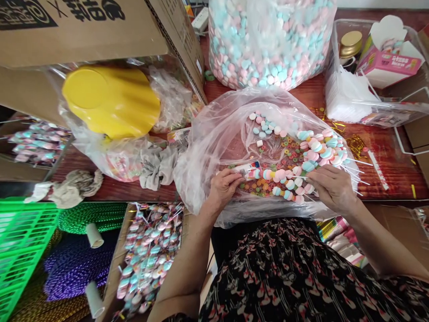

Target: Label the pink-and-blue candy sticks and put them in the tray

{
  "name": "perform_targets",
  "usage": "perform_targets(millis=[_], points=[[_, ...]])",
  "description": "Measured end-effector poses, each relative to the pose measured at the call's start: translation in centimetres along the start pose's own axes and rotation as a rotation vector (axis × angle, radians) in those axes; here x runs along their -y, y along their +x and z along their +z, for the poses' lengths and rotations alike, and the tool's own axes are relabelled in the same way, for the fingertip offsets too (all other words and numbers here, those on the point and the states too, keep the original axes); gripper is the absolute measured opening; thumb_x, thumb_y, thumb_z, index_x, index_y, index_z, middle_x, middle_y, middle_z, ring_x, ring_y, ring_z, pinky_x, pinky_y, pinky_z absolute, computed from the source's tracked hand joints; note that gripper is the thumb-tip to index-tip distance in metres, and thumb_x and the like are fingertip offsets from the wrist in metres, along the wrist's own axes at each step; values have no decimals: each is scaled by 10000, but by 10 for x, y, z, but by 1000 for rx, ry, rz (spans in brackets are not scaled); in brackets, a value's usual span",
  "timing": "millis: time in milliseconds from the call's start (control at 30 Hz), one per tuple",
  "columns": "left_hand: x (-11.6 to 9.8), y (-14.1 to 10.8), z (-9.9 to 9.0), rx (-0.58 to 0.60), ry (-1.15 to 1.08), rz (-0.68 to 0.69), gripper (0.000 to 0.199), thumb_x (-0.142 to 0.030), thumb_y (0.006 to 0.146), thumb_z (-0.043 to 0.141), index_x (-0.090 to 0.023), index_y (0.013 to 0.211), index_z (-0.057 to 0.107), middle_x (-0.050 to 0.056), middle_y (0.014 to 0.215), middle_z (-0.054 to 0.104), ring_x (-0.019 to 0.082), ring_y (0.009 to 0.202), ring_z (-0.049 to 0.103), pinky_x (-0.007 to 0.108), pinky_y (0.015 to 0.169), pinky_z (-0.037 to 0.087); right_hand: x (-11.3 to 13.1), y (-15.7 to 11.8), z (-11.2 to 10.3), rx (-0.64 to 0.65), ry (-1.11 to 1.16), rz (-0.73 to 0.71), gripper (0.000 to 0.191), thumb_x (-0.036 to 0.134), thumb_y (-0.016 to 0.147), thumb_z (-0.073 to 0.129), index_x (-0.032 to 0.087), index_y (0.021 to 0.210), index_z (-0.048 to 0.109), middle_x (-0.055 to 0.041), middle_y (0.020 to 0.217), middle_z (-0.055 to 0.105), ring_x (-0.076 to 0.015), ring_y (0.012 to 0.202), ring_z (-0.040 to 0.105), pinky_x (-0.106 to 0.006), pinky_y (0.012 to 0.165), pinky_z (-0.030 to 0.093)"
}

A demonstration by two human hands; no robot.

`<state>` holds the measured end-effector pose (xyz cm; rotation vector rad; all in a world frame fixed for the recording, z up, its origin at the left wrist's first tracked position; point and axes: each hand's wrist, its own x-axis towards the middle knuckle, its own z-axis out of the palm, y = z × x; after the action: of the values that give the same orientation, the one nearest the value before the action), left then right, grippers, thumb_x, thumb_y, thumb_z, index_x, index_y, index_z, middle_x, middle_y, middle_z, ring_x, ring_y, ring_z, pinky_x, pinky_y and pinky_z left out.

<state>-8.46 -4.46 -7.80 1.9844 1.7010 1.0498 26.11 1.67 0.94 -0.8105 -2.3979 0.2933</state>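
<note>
Around an open clear plastic bag on a red-brown wooden table, a person in a dark floral top works with both forearms reaching forward over the bag's near edge. Beyond the bag sits a bulging sack of pink and blue candies; to its left, a cardboard carton and a wrapped yellow plastic object crowd in and leave little room on that side. To its right stands a clear plastic bin holding a gold-lidded jar and a pink paper box.

Inside the bag lie candy sticks, threaded with pink and blue discs and colored rings, their white sticks fanning right toward the bag's far side. The left hand curls, thumb and forefinger pinching a small white printed packet just above the candies. The right hand lies over the sticks, fingers loosely together and touching the candies; whether they pinch a stick cannot be told.

Below the bag, near the left forearm, a cardboard tray of finished candy sticks sits beside a green plastic crate and spools of green and purple tinsel.
</note>
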Motion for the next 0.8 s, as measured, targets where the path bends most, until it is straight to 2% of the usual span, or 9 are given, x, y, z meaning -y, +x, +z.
perform_targets(millis=[200, 300, 367, 433, 467, 567, 633, 700, 800], points=[[-9, 2, -3, -22, -32, 105, 169, -342, 910, 647, -218, 877, 757, 60, 902, 708, 166, 840, 668, 310, 769, 562, -1, 11, 12, 3, -3, -78, 193, 155, 911, 563, 218, 1043, 688, -57, 915, 754, -179, 767, 656, -328, 725, 536], [-18, 6, -11, -23, -22, 151, 139, -320, 905, 645, -213, 854, 718, 98, 1079, 706, 231, 1082, 637, 407, 942, 524, 0, 19, 11, -48, 98, -87, 190, 152, 916, 564, 215, 1045, 690, -55, 877, 749, -171, 734, 653, -317, 697, 536], [-26, 8, -17, 44, -80, 119, 128, -314, 922, 609, -208, 885, 671, 119, 1228, 670, 251, 1198, 599, 441, 1016, 487, 1, 23, 6, -60, 205, -67, 188, 173, 926, 567, 225, 1049, 699, -44, 841, 743, -167, 721, 660, -307, 680, 537], [-35, 10, -22, 133, -168, 42, 145, -328, 930, 593, -213, 1015, 620, 128, 1260, 656, 234, 1160, 627, 410, 989, 505, 1, 27, -1, -66, 307, -32, 191, 194, 933, 570, 242, 1057, 708, -35, 843, 742, -163, 732, 675, -300, 680, 543], [-40, 12, -24, 168, -199, 5, 241, -348, 916, 616, -218, 1117, 587, 130, 1255, 656, 227, 1126, 641, 388, 966, 515, 1, 28, -5, -70, 341, -22, 196, 199, 934, 573, 250, 1064, 710, -32, 856, 743, -163, 748, 683, -298, 688, 547], [-57, 19, -26, 235, -206, -64, 739, -424, 803, 752, -220, 1421, 402, 123, 1226, 660, 228, 1051, 659, 339, 890, 533, 0, 33, -17, -73, 364, -48, 214, 195, 930, 582, 273, 1086, 708, -19, 887, 748, -160, 794, 699, -299, 727, 559], [-69, 25, -25, 303, -193, -65, 844, -434, 770, 781, -213, 1473, 369, 90, 1143, 693, 214, 950, 675, 310, 815, 537, -1, 37, -25, -59, 336, -96, 215, 197, 933, 579, 283, 1085, 706, -10, 895, 756, -157, 806, 706, -301, 748, 566], [-80, 31, -25, 389, -213, -33, 646, -417, 806, 750, -211, 1372, 517, 47, 1028, 724, 192, 855, 676, 286, 765, 527, -2, 42, -32, -49, 283, -135, 205, 210, 945, 562, 287, 1068, 706, -9, 912, 764, -154, 817, 713, -303, 764, 572], [-92, 37, -25, 471, -205, -1, 335, -399, 833, 724, -207, 1104, 688, 14, 909, 732, 183, 797, 665, 274, 746, 509, -5, 47, -41, -33, 176, -196, 184, 225, 949, 552, 275, 1034, 707, -13, 929, 768, -156, 831, 718, -313, 791, 569]])
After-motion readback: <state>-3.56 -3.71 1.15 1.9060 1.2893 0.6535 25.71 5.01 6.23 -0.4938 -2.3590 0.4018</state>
